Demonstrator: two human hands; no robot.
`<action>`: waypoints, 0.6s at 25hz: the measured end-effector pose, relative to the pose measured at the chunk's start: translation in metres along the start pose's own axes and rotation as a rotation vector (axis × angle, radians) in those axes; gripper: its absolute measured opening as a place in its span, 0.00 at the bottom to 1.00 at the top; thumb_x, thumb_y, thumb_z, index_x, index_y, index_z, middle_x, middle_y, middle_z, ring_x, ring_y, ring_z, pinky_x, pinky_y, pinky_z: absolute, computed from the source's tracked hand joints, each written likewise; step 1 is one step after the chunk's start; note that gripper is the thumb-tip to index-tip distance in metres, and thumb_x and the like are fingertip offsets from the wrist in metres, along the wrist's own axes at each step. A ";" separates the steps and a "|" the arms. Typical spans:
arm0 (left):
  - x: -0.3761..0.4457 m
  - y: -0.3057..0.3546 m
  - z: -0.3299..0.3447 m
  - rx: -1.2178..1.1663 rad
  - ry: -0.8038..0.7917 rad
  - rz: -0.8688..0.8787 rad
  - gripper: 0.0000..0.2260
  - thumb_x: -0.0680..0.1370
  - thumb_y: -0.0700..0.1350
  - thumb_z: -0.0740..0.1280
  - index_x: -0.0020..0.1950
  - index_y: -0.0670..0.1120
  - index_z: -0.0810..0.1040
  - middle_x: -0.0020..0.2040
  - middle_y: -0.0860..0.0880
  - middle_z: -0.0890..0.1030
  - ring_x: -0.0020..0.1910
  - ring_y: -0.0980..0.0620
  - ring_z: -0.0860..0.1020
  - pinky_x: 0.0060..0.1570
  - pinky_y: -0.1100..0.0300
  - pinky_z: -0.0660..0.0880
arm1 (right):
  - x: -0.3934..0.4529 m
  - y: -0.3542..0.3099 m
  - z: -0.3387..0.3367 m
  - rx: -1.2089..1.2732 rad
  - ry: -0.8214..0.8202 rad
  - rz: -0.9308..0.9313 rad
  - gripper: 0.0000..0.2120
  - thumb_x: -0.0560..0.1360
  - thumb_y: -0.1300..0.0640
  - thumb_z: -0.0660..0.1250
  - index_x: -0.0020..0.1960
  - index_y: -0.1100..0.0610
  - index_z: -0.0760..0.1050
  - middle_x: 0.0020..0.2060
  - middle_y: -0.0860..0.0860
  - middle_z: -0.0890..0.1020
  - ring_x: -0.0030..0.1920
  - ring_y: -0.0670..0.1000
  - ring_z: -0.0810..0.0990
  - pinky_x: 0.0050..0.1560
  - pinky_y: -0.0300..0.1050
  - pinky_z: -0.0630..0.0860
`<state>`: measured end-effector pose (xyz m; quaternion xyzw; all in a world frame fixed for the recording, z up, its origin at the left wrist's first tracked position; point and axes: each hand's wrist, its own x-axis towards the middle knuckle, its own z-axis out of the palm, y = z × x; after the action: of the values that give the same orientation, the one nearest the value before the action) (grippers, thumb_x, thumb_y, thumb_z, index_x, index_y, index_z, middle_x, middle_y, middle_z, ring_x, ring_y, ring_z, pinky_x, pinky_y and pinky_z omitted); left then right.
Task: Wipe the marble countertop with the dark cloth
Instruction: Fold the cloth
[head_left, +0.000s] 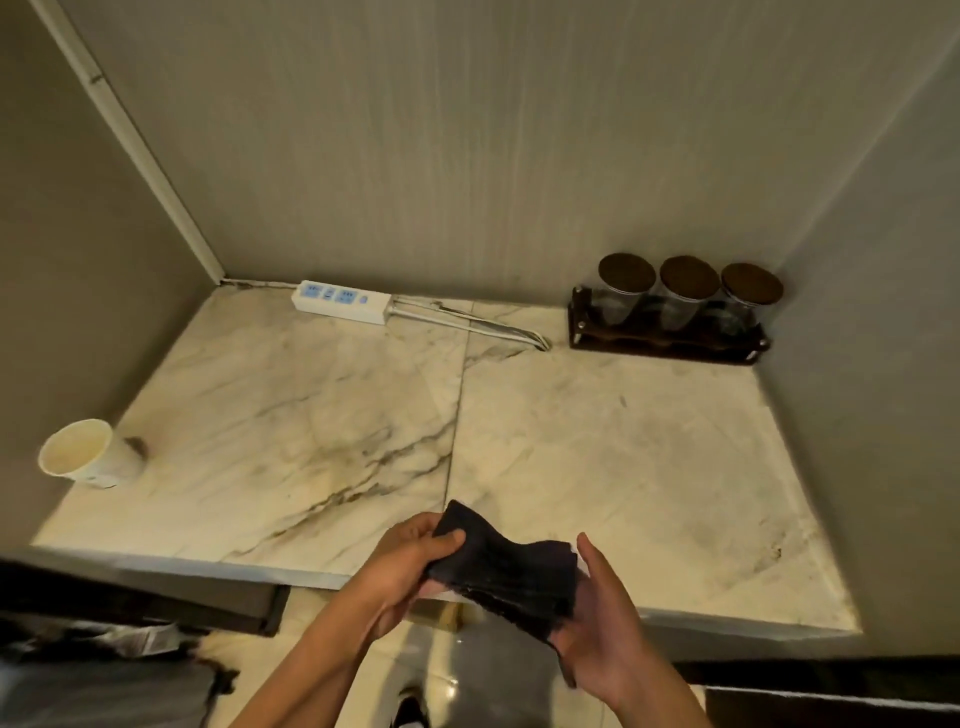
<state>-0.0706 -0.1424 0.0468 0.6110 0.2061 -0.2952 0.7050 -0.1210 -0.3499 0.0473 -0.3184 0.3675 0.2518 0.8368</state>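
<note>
The dark cloth is folded and held in the air over the front edge of the marble countertop. My left hand grips its left end with thumb on top. My right hand cups its right end from below, fingers partly spread. The cloth does not touch the marble. The countertop is pale with grey veins and a seam down the middle.
A paper cup lies on its side at the left edge. A white power strip and its cable run along the back wall. A dark rack with three lidded jars fills the back right corner. Walls enclose three sides.
</note>
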 end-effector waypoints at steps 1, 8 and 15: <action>0.000 0.001 -0.015 -0.046 0.029 0.004 0.12 0.73 0.38 0.70 0.56 0.37 0.77 0.50 0.36 0.83 0.47 0.40 0.80 0.53 0.45 0.75 | 0.010 0.000 0.011 -0.098 0.015 -0.013 0.19 0.75 0.49 0.65 0.57 0.63 0.78 0.53 0.64 0.82 0.55 0.64 0.80 0.51 0.56 0.77; 0.005 0.008 -0.088 -0.045 0.132 0.013 0.06 0.78 0.40 0.64 0.49 0.39 0.78 0.45 0.39 0.84 0.43 0.41 0.83 0.44 0.50 0.80 | 0.092 -0.015 0.115 -0.776 0.199 -0.234 0.08 0.73 0.66 0.65 0.50 0.58 0.76 0.40 0.56 0.81 0.36 0.51 0.78 0.33 0.41 0.72; 0.027 -0.009 -0.108 0.620 0.380 0.088 0.06 0.75 0.47 0.68 0.39 0.54 0.75 0.33 0.51 0.81 0.30 0.55 0.80 0.31 0.62 0.77 | 0.160 -0.003 0.169 -0.940 0.303 -0.373 0.10 0.70 0.67 0.68 0.47 0.54 0.79 0.46 0.52 0.82 0.48 0.53 0.80 0.53 0.48 0.78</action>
<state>-0.0490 -0.0414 0.0047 0.8478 0.2079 -0.1942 0.4475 0.0546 -0.2006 0.0133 -0.7520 0.2688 0.1875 0.5719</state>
